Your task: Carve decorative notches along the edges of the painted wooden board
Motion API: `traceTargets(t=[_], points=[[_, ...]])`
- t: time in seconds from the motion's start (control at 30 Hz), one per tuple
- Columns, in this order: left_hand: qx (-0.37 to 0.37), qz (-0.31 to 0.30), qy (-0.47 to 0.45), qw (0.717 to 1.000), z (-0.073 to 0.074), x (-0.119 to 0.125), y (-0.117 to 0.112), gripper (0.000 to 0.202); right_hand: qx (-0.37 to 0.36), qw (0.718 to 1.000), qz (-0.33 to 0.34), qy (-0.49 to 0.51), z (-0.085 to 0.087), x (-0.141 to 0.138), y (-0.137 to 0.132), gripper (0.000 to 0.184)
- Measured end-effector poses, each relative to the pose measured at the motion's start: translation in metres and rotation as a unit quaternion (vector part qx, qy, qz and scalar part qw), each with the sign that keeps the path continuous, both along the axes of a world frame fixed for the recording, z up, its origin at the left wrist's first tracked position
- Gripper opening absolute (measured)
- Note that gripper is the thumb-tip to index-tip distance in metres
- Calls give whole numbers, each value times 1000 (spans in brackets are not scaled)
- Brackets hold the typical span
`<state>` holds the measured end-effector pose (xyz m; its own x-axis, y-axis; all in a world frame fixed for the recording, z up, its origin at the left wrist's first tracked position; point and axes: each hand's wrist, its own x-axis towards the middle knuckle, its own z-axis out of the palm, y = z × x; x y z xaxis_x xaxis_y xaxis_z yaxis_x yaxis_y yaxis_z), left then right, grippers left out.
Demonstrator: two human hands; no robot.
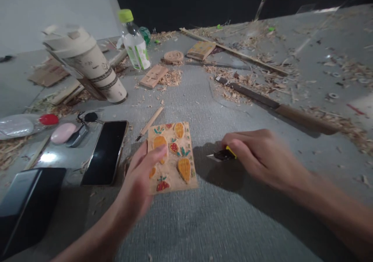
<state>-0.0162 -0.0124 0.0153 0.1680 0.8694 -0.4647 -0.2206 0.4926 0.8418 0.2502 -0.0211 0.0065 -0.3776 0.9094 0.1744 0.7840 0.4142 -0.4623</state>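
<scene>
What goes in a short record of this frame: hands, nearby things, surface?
Left hand: holds a rectangular tan panel patterned with orange and red fruit, thumb on its face
Right hand: grips a black-and-yellow utility knife, blade exposed, apart from the panel
Nearby: black rectangular phone; slim pale-handled carving tool
Underneath: grey textured work surface with pale wood shavings

bare lane of grey surface (194,95) between the painted wooden panel (175,163) and the right hand (258,153), exposed knife blade (210,155) jutting into it, wooden-handled file (274,105) barring the way beyond, slim carving tool (150,123), smartphone (106,153) and tall tumbler (87,64) crowding the left
</scene>
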Motion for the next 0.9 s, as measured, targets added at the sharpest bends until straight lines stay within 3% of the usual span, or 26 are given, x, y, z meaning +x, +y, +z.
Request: traceTargets(t=[0.17,0.57,0.9], points=[[-10,-22,36,999,1,3,-3,58,66,997,24,-36,5,-5,-7,58],[-3,-43,87,995,7,7,-5,46,62,994,33,-84,-1,-12,-8,67],[-5,-61,89,994,11,6,-7,44,7,994,19,-107,0,-15,-9,70]])
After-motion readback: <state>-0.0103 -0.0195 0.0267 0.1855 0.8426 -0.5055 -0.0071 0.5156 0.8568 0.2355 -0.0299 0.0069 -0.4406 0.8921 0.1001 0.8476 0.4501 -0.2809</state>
